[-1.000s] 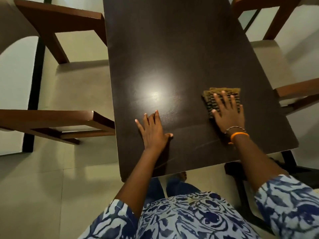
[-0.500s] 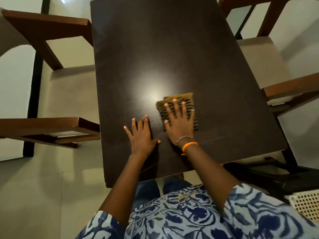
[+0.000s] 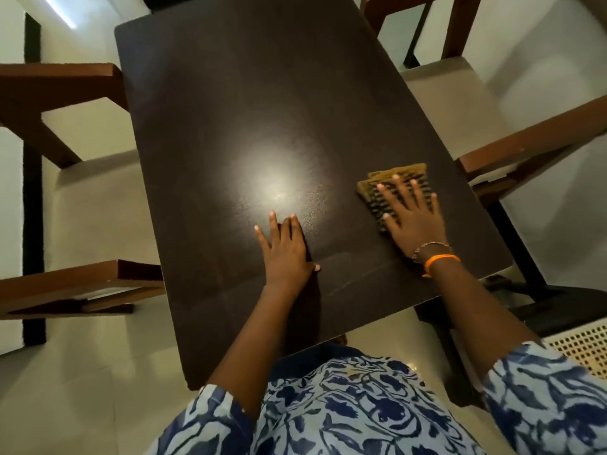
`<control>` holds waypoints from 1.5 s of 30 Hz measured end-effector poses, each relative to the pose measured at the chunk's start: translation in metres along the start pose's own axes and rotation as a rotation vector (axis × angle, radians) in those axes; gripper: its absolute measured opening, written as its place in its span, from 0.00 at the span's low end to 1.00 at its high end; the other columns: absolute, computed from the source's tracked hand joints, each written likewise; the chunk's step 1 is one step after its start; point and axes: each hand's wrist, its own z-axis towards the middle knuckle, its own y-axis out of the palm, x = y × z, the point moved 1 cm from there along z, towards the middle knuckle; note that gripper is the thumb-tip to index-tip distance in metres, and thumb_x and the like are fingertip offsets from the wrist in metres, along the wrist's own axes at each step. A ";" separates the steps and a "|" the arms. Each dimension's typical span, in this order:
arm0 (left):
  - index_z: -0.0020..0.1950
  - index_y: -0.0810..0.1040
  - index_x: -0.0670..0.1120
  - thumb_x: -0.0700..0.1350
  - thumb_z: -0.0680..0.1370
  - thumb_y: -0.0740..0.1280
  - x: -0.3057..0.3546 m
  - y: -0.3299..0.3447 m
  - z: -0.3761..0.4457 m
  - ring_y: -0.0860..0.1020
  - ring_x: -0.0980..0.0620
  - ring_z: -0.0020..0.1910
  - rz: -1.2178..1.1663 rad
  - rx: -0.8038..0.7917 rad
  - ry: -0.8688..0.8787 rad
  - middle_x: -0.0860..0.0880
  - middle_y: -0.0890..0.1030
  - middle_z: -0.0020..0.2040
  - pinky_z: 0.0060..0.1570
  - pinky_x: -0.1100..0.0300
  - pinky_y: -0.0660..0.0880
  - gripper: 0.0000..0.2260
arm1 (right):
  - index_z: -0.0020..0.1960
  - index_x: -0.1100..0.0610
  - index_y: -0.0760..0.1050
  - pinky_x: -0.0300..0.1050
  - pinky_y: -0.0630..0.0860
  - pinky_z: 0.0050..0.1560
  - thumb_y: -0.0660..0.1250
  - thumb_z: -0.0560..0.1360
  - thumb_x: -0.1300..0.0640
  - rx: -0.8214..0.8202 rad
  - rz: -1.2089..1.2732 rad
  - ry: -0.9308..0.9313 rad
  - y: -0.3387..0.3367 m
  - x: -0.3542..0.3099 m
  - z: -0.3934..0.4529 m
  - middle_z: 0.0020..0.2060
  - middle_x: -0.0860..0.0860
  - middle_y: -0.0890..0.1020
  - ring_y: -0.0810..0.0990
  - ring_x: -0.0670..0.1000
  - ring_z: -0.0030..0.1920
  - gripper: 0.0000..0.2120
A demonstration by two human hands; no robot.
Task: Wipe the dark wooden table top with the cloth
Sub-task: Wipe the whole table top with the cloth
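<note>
The right hand presses its spread fingers flat on the folded tan-and-dark woven cloth, near the right edge of the dark wooden table top. Beside it to the left, the left hand rests flat and spread on bare wood — a brace, I judge. Beyond the cloth the far stretch shows no wiping marks I can read, so much likely remains — the task looks midway at best.

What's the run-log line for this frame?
right hand: flat on folded tan-and-dark woven cloth, near right edge | left hand: flat on dark wooden table top

No readable text, labels, brands or numbers anywhere: none on the desk, and none on the cloth lying on it.
</note>
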 end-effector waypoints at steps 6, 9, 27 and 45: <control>0.75 0.46 0.39 0.58 0.70 0.69 0.001 -0.002 0.005 0.39 0.39 0.75 0.049 0.014 0.010 0.40 0.53 0.76 0.67 0.36 0.33 0.47 | 0.75 0.44 0.51 0.66 0.47 0.72 0.58 0.78 0.50 0.043 0.108 0.428 -0.008 0.007 0.007 0.77 0.49 0.50 0.48 0.58 0.76 0.28; 0.75 0.45 0.39 0.58 0.70 0.69 0.000 0.000 0.006 0.39 0.39 0.75 0.042 0.012 0.016 0.40 0.52 0.77 0.67 0.36 0.33 0.47 | 0.75 0.44 0.51 0.69 0.46 0.70 0.55 0.79 0.45 0.058 0.131 0.525 -0.002 -0.040 0.013 0.77 0.51 0.49 0.46 0.59 0.76 0.27; 0.75 0.40 0.40 0.60 0.69 0.69 0.084 -0.003 0.028 0.34 0.39 0.74 -0.046 0.029 -0.038 0.43 0.47 0.78 0.61 0.38 0.26 0.50 | 0.73 0.40 0.57 0.66 0.52 0.70 0.58 0.77 0.49 0.042 -0.028 -0.174 -0.002 -0.010 0.051 0.75 0.48 0.60 0.56 0.56 0.75 0.25; 0.76 0.45 0.43 0.53 0.71 0.70 0.123 0.001 0.037 0.39 0.38 0.75 0.025 0.027 -0.212 0.47 0.55 0.77 0.62 0.34 0.29 0.44 | 0.74 0.40 0.52 0.69 0.48 0.70 0.58 0.78 0.50 -0.050 0.078 0.013 -0.033 0.053 0.157 0.77 0.51 0.48 0.47 0.60 0.76 0.28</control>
